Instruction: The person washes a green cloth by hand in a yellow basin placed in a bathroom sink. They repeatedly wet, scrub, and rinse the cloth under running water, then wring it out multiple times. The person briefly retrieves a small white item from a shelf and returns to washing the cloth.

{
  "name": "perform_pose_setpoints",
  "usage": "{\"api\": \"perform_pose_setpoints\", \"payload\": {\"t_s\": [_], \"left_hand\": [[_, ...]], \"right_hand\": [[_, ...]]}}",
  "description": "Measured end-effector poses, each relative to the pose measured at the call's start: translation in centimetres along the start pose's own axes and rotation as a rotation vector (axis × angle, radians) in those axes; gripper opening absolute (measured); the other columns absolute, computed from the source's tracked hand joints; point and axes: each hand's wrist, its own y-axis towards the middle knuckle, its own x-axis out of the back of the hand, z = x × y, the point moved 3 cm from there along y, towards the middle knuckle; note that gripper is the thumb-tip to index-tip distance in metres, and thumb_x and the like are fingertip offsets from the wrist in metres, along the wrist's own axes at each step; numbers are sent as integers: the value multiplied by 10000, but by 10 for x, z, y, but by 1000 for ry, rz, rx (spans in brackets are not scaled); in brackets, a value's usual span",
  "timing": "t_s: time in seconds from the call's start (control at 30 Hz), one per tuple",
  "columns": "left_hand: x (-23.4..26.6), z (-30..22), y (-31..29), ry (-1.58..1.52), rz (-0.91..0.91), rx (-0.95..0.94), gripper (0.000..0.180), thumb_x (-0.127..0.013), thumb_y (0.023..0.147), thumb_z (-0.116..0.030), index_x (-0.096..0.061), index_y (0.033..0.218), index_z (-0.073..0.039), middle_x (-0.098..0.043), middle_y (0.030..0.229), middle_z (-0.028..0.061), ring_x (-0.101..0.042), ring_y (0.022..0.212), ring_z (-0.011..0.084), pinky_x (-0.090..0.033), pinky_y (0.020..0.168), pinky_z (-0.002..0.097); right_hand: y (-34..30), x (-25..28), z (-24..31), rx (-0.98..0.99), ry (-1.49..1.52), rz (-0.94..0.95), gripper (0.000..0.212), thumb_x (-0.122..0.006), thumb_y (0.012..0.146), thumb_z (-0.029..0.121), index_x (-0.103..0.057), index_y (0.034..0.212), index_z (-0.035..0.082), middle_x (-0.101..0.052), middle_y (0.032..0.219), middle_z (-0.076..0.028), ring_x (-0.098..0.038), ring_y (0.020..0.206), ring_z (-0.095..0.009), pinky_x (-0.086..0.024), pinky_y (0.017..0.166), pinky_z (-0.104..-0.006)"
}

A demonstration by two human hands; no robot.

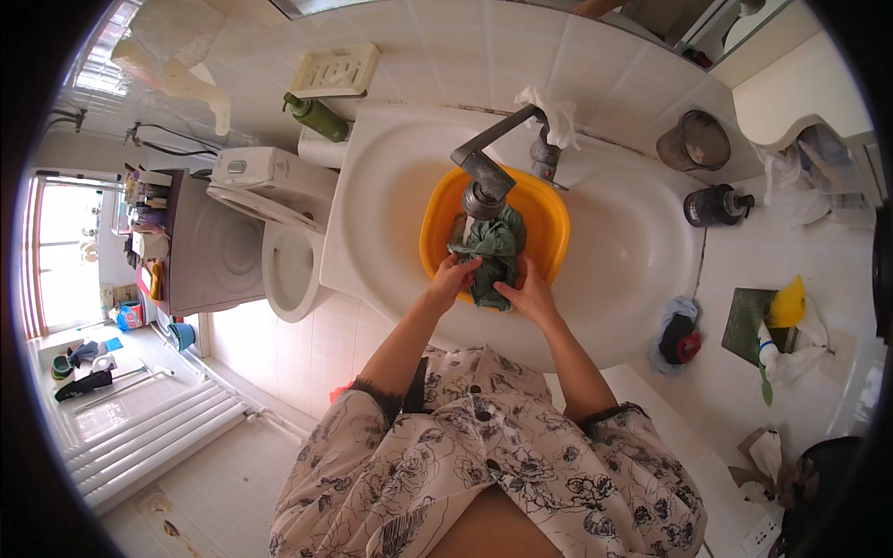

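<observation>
A dark green wet-looking cloth [495, 244] hangs partly in a yellow plastic basin [551, 209] that stands in the white sink. My left hand [454, 279] pinches the cloth along its left edge. On the other side, my right hand [530, 296] has its thumb and fingers closed on the cloth near the basin's front rim. Just above the fabric is the round head of a dark grey faucet [486, 177], reaching over the basin. Whether water runs from it I cannot tell. The basin's bottom is mostly hidden by the cloth and faucet.
The wide white sink [633, 242] surrounds the basin. A dark pump bottle [716, 205] and a grey cup [694, 141] stand at right; a bunched cloth [677, 337] lies on the sink's right edge. A green bottle [316, 116] is at back left, beside the toilet [290, 265].
</observation>
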Motion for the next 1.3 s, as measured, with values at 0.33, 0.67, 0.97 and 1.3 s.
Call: {"api": "perform_pose_setpoints", "payload": {"t_s": [0.33, 0.67, 0.97, 1.3], "left_hand": [[34, -23, -15, 80, 8, -121, 224, -470, 809, -139, -539, 1020, -110, -575, 955, 3, -543, 859, 110, -431, 736, 257], [51, -75, -41, -282, 106, -364, 208, -432, 806, -57, -513, 997, -75, -530, 901, 14, -524, 817, 115, -442, 713, 240], [-6, -115, -74, 45, 296, -380, 171, -574, 848, -139, -518, 1000, -84, -538, 859, 9, -512, 802, 75, -431, 679, 217], [1, -69, -11, 352, 137, -452, 286, -558, 822, -60, -530, 1104, -92, -526, 1064, 52, -490, 1000, 137, -409, 849, 258]], "right_hand": [[8, 17, -23, -415, 1018, 161, 325, -519, 836, 316, -515, 1068, 88, -567, 894, -18, -530, 785, -129, -427, 696, -322], [-9, 89, 60, -184, 1284, -120, 277, -515, 815, 264, -558, 1003, 66, -585, 993, -35, -526, 931, -153, -382, 834, -307], [-36, 151, 160, 182, 1380, -183, 299, -467, 818, 254, -566, 981, 24, -589, 1009, -65, -533, 974, -194, -389, 884, -339], [3, 58, 63, -66, 908, 8, 452, -514, 839, 284, -475, 1145, -45, -532, 1142, -111, -492, 1061, -217, -355, 930, -333]]}}
